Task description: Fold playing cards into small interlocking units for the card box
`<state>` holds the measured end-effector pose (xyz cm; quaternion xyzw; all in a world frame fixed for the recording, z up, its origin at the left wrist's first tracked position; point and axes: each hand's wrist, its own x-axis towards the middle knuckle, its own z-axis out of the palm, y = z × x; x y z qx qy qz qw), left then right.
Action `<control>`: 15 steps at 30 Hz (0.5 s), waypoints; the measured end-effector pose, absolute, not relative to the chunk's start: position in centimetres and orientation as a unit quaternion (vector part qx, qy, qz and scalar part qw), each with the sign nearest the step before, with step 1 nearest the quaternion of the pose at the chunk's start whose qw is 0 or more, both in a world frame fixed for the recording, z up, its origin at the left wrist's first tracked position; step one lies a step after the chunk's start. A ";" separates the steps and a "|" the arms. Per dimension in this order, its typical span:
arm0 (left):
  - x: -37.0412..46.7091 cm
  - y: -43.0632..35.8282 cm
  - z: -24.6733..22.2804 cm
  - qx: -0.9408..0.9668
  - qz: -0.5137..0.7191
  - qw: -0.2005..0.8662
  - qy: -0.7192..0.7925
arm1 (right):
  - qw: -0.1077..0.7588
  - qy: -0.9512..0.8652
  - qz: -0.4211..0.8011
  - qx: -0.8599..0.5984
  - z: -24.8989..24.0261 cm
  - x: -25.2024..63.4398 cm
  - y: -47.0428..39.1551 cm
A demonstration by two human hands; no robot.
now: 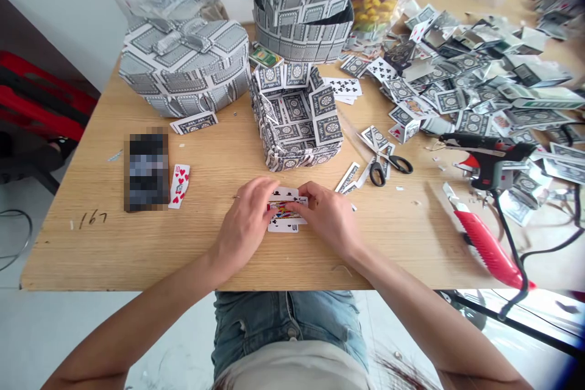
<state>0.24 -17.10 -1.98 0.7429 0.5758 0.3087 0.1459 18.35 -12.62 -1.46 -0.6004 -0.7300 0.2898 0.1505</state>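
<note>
Near the table's front edge, two playing cards lie crossed between my hands: a jack [287, 209] lies sideways over an upright ten of clubs [283, 227]. My left hand [249, 219] grips the left side of the cards, fingers curved over them and thumb at the jack's edge. On the right side, my right hand [326, 216] pinches the jack, its thumb on the card face. Just beyond stands an open box woven from folded cards [301, 158]. Black-handled scissors [378, 172] lie to its right, beside cut card strips [348, 177].
A lidded card box [183, 67] stands back left, with stacked card baskets [304, 33] behind the open box. Loose folded cards [457, 97] cover the right rear. A glue gun [489, 161] and red cutter [489, 247] lie right. A ten of hearts [179, 186] lies left.
</note>
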 end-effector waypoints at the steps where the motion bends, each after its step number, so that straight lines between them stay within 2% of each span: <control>1: 0.0 -17.3 -1.8 0.789 0.282 0.082 0.539 | 0.149 -0.741 0.270 -0.597 -1.5 18.3 -12.6; 4: -1.2 -17.6 -1.4 0.879 0.198 -0.004 0.434 | 0.156 -0.777 0.223 -0.568 -1.9 18.4 -12.6; 8: -3.0 -17.3 -1.4 0.913 0.127 0.010 0.388 | 0.176 -0.794 0.196 -0.547 -2.0 18.7 -12.4; 15: -4.4 -16.5 -3.0 0.934 0.127 0.022 0.334 | 0.191 -0.804 0.192 -0.529 -2.2 18.9 -12.9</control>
